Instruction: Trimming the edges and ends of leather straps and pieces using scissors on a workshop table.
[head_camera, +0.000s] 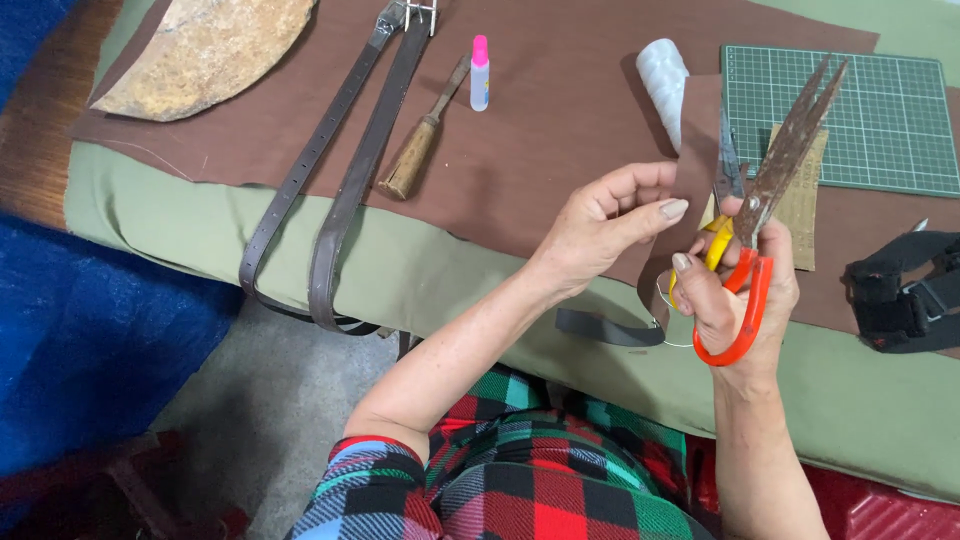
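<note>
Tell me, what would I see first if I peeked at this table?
The big rusty scissors with orange handles, in the right hand at centre right. The left hand pinches a strip of brown material beside them. Two long brown leather belts lie further left.

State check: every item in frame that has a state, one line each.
scissors: rusty blades nearly closed, pointing up
right hand: gripping the orange scissor handles
left hand: pinching the brown strip
brown strip: held upright between the hands
glue bottle: capped, lying flat
awl: lying flat, untouched
belt: laid out, hanging over the table edge
thread spool: lying on its side
</note>
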